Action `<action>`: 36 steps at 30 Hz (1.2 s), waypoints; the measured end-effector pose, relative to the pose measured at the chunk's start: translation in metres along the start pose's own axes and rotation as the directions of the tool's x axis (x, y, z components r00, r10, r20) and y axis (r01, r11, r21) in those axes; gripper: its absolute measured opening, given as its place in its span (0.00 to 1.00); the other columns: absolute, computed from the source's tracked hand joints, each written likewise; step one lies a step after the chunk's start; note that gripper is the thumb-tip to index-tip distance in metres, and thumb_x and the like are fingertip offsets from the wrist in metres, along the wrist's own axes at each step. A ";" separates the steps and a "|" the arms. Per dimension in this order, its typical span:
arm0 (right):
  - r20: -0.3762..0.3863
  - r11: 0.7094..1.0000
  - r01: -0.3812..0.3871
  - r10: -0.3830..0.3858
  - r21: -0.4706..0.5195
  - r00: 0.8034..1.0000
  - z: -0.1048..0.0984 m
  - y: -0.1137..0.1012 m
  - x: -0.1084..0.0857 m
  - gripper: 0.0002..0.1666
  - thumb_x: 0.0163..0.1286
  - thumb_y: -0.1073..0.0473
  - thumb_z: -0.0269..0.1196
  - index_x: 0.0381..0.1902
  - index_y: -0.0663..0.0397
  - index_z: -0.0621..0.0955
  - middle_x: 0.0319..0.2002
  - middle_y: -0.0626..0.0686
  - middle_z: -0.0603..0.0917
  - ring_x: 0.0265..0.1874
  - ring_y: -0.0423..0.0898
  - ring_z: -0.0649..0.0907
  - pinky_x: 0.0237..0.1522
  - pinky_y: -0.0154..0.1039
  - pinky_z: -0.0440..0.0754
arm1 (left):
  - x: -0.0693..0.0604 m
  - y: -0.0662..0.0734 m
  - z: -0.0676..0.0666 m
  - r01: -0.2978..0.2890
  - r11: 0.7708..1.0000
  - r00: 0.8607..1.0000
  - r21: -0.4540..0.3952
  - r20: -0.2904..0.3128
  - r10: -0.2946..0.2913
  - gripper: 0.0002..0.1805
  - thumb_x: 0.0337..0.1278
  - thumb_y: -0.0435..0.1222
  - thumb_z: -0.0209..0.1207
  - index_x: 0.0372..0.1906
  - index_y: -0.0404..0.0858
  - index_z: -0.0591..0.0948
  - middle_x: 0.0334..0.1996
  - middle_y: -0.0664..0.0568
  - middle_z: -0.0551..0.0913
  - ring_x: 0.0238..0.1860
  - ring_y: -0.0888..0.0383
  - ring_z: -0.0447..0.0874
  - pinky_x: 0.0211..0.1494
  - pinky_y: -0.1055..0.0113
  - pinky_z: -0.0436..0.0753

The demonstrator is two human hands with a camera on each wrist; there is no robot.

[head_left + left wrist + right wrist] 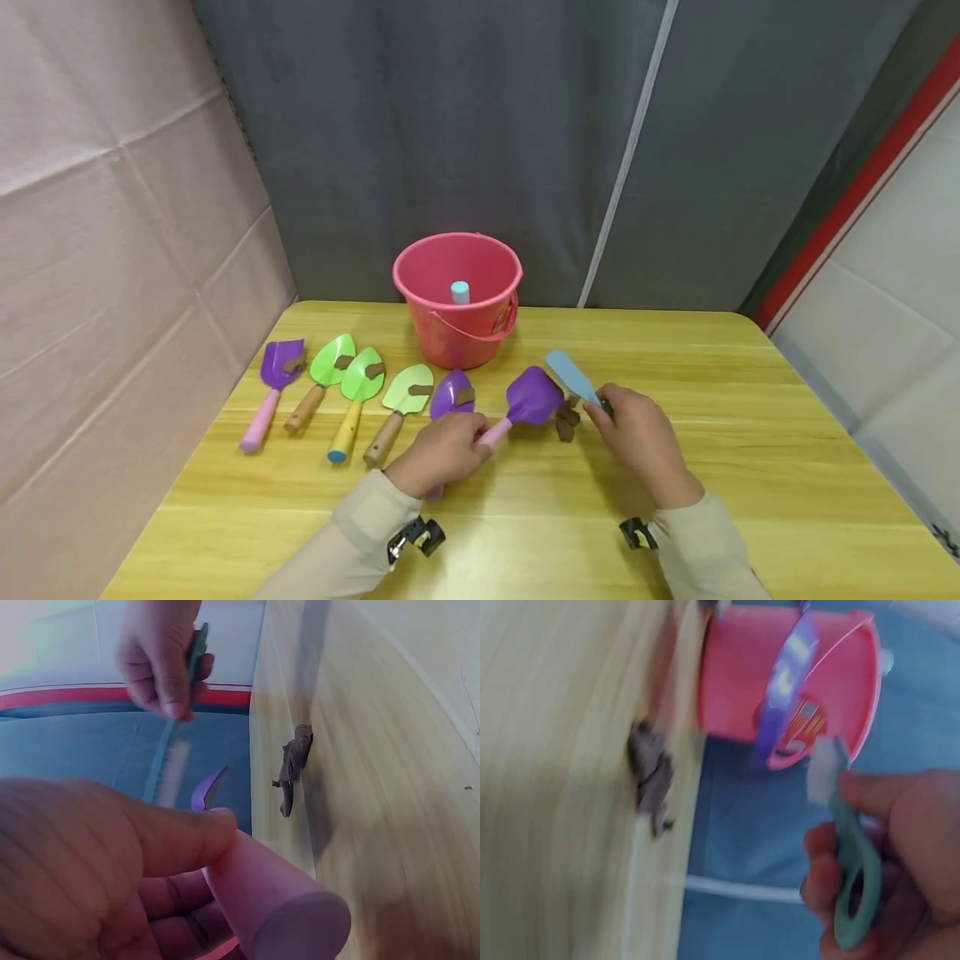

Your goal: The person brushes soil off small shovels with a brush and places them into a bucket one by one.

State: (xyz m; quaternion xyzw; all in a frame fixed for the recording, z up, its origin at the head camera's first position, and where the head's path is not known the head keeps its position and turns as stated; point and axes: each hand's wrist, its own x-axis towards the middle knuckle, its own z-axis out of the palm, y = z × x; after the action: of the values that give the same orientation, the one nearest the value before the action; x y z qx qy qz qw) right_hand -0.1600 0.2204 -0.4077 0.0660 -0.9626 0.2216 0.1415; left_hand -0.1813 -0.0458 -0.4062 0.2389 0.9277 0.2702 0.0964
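Observation:
My left hand (448, 450) grips the pink handle of a toy shovel (534, 396), whose purple blade is raised above the table. In the left wrist view the thumb presses on that pink handle (274, 892). My right hand (641, 433) holds a light blue-green brush (572, 377) by its looped handle; white bristles (823, 771) show in the right wrist view. The brush head is close to the shovel blade's right side, apart from it in the wrist views. Below them, a few dark brown pieces (566, 427) lie clustered on the table.
A pink bucket (456, 346) stands at the back, with a pale blue cylinder end (460, 292) inside. Several toy shovels lie to the left, brown pieces on their blades, including a green one (362, 379). Another purple shovel (448, 393) lies partly under my left hand.

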 end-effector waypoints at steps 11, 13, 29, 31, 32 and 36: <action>0.076 0.989 0.146 -0.147 0.010 0.986 0.011 -0.021 -0.007 0.10 0.65 0.56 0.70 0.30 0.48 0.78 0.23 0.41 0.72 0.19 0.39 0.69 0.23 0.35 0.67 | 0.000 0.002 0.004 0.004 1.000 1.000 -0.021 0.014 -0.004 0.04 0.60 0.37 0.65 0.36 0.42 0.82 0.24 0.57 0.75 0.26 0.60 0.72 0.27 0.64 0.74; 0.057 0.994 0.105 -0.105 0.011 0.993 0.011 -0.014 -0.006 0.09 0.66 0.57 0.69 0.31 0.50 0.78 0.22 0.43 0.72 0.19 0.40 0.68 0.22 0.36 0.66 | 0.000 0.001 0.003 0.004 1.000 1.000 -0.022 0.010 -0.004 0.04 0.60 0.37 0.65 0.36 0.42 0.82 0.25 0.57 0.75 0.26 0.60 0.72 0.27 0.64 0.74; 0.070 0.983 0.185 -0.185 0.015 0.980 0.004 -0.023 -0.005 0.08 0.66 0.57 0.69 0.32 0.50 0.79 0.23 0.41 0.73 0.19 0.38 0.69 0.23 0.34 0.68 | -0.001 0.004 0.002 0.019 0.999 0.999 -0.030 0.027 -0.018 0.05 0.62 0.38 0.64 0.37 0.41 0.81 0.25 0.56 0.75 0.27 0.59 0.72 0.28 0.63 0.74; 0.087 0.978 0.209 -0.208 -0.002 0.974 0.006 -0.027 -0.008 0.10 0.65 0.56 0.70 0.31 0.48 0.77 0.23 0.40 0.73 0.19 0.38 0.69 0.24 0.34 0.69 | -0.001 0.004 0.003 0.014 0.999 0.999 -0.033 0.029 -0.013 0.05 0.62 0.38 0.64 0.37 0.41 0.81 0.25 0.57 0.75 0.27 0.59 0.73 0.29 0.64 0.74; 0.084 0.978 0.207 -0.205 -0.008 0.975 0.007 -0.027 -0.008 0.11 0.65 0.56 0.70 0.31 0.49 0.77 0.23 0.41 0.72 0.19 0.38 0.69 0.23 0.34 0.68 | 0.000 0.004 0.003 0.012 0.999 0.999 -0.035 0.031 -0.011 0.05 0.62 0.38 0.64 0.37 0.41 0.81 0.25 0.57 0.75 0.27 0.59 0.73 0.29 0.64 0.74; 0.060 0.991 0.134 -0.134 0.018 0.989 0.012 -0.017 -0.005 0.09 0.66 0.58 0.69 0.32 0.52 0.78 0.22 0.43 0.72 0.19 0.40 0.69 0.23 0.35 0.67 | -0.001 0.004 0.004 0.027 0.998 0.999 -0.052 0.047 -0.024 0.06 0.63 0.38 0.63 0.39 0.40 0.81 0.26 0.57 0.75 0.28 0.59 0.73 0.30 0.64 0.75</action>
State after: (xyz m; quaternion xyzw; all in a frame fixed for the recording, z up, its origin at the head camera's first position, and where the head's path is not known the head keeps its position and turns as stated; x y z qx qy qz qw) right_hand -0.1547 0.1998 -0.4126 0.1383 -0.9583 0.2161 0.1261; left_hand -0.1782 -0.0415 -0.4070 0.2306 0.9207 0.2876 0.1278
